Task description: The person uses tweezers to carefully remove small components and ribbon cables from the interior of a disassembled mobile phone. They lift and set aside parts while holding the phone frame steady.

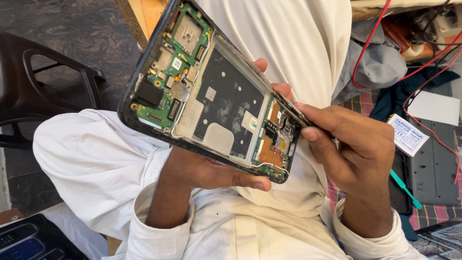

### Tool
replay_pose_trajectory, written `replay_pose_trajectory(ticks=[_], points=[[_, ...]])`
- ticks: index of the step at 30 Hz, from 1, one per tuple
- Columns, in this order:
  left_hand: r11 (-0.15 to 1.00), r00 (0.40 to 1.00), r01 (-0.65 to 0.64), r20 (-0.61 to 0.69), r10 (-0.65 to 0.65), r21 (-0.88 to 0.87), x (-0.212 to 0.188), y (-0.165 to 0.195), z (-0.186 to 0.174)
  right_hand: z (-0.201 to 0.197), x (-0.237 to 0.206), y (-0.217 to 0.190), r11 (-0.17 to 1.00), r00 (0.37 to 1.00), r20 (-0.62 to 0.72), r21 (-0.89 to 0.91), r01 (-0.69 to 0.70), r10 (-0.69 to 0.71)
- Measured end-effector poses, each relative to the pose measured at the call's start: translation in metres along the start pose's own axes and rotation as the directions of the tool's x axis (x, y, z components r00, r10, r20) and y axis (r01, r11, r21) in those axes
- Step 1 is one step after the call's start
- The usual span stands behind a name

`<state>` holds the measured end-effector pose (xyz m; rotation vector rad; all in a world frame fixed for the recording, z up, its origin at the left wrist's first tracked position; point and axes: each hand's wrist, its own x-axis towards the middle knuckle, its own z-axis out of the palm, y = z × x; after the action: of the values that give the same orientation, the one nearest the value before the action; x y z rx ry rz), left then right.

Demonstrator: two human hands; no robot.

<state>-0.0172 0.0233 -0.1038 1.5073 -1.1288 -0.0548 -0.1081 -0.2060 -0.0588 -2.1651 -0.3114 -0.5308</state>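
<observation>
Fingers [250, 182] of the left hand [202, 168] are curled under an opened phone [211, 91], which is cradled from below and tilted upward so its bared circuit boards can be seen. The right hand [351, 144] is closed on the phone's lower end, thumb pressed along the edge, where a thin blade-like piece appears to be pinched. Beyond the right knuckles, red wires [370, 43] and a teal pry tool [405, 188] are left lying.
</observation>
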Motion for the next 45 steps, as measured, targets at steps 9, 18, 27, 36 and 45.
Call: replay_pose_trajectory(ticks=[9,18,27,36,45], points=[[0.982,0.998,-0.033,-0.052,0.024,-0.184,0.003,0.000,0.003,0.007,-0.002,-0.009,0.973,0.997,-0.050,-0.229,0.037,-0.050],[0.768,0.977,0.033,-0.139,-0.158,-0.640,0.001,0.004,0.013,0.013,-0.005,-0.004,0.968,0.992,-0.115,-0.251,0.015,-0.046],[0.816,0.984,0.016,-0.137,-0.116,-0.578,-0.002,0.005,0.013,0.008,0.009,-0.018,0.954,0.999,-0.052,-0.298,-0.008,-0.008],[0.869,0.984,-0.015,-0.160,-0.074,-0.494,-0.004,0.010,0.008,0.007,0.020,-0.031,0.935,0.995,-0.039,-0.348,0.070,-0.089],[0.937,0.987,-0.008,-0.151,-0.048,-0.349,0.000,0.015,0.004,0.018,0.013,-0.018,0.906,0.974,-0.127,-0.405,0.119,-0.185]])
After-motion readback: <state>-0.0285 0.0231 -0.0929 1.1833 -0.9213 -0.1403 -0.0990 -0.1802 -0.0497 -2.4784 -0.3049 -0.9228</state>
